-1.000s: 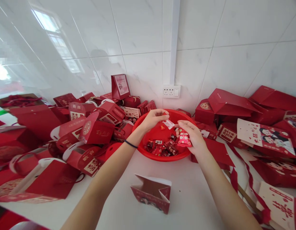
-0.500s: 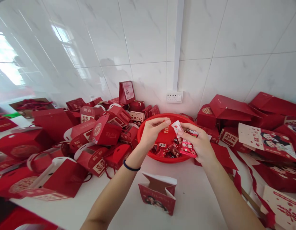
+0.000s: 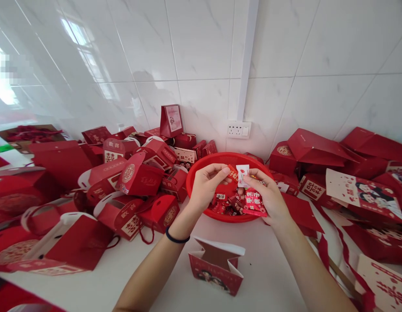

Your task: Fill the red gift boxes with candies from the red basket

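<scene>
Over the red plastic basket [image 3: 192, 190], my left hand [image 3: 205, 184] pinches a small orange-red candy packet [image 3: 233, 174] with gold characters. My right hand [image 3: 267, 193] is closed on several packets: a white candy wrapper [image 3: 243, 175] between thumb and finger, and a larger red snack packet [image 3: 254, 203] with white characters below it. Part of what the right fingers hold is hidden. Dark red wrapped candies [image 3: 235, 204] lie in the basket beneath both hands. In front of the basket stands a small red paper gift bag [image 3: 217, 271], its top open.
Red gift boxes [image 3: 145, 173] are piled on the left of the white table [image 3: 168, 281]. More red bags [image 3: 314, 147] and a cream printed bag [image 3: 363, 193] lie on the right, with loose ribbon [image 3: 337, 234]. A socket [image 3: 239, 129] is on the tiled wall behind.
The orange-red packet now shows at my left fingertips. My hands have come closer together, and the white wrapper in my right hand stands more upright. The view has shifted slightly.
</scene>
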The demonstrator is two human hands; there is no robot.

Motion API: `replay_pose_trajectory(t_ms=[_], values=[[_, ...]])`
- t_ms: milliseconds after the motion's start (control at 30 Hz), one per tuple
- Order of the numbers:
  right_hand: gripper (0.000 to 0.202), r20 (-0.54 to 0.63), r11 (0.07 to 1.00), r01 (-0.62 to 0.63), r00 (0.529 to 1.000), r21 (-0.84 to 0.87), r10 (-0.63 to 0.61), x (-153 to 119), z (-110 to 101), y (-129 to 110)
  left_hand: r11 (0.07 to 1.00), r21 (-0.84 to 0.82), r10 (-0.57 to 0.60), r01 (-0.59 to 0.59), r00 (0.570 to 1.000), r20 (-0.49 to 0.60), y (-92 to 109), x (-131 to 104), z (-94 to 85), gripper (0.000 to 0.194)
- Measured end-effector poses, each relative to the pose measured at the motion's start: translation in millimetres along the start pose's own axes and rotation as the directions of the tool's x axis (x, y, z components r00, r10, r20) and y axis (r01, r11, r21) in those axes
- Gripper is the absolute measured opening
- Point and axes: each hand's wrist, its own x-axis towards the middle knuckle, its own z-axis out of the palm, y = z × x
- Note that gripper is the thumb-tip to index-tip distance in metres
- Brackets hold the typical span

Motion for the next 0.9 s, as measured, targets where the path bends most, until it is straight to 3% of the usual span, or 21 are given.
replay_pose_trajectory(t_ms=[267,467,567,633,667,700,767,833,900], values=[[0.035,0.023,0.939,0.255,0.966,-0.231,-0.257,0,-6,0,0.998,0.054,0.033,-0.035,0.999,0.033,2,-3,-3.0,0.038],[0.029,-0.006,0.909,0.319,0.943,-0.269,-0.332,1,-9,0,0.996,0.072,0.051,-0.057,0.995,0.087,0,-4,-7.7,0.034],[0.025,-0.017,0.897,0.352,0.929,-0.268,-0.37,1,-10,-3,0.981,0.17,0.077,-0.096,0.99,0.116,15,-8,-16.3,0.032],[0.022,-0.024,0.887,0.373,0.919,-0.27,-0.394,0,-12,-6,0.939,0.314,0.071,-0.14,0.973,0.22,37,-14,-26.9,0.026],[0.021,-0.027,0.882,0.381,0.915,-0.277,-0.404,-1,-14,-8,0.904,0.391,0.047,-0.172,0.95,0.309,51,-18,-33.1,0.019],[0.021,-0.03,0.876,0.388,0.91,-0.285,-0.413,-1,-16,-10,0.867,0.452,-0.012,-0.211,0.897,0.441,64,-22,-39.5,0.01],[0.02,-0.031,0.864,0.403,0.902,-0.303,-0.431,-2,-20,-14,0.831,0.493,-0.162,-0.257,0.737,0.656,87,-32,-50.4,0.003],[0.02,-0.03,0.856,0.411,0.897,-0.314,-0.442,-3,-22,-17,0.812,0.515,-0.271,-0.275,0.604,0.749,99,-42,-56.7,0.011],[0.02,-0.026,0.854,0.414,0.896,-0.315,-0.444,-4,-23,-19,0.778,0.552,-0.326,-0.3,0.559,0.762,99,-48,-57.8,0.017]])
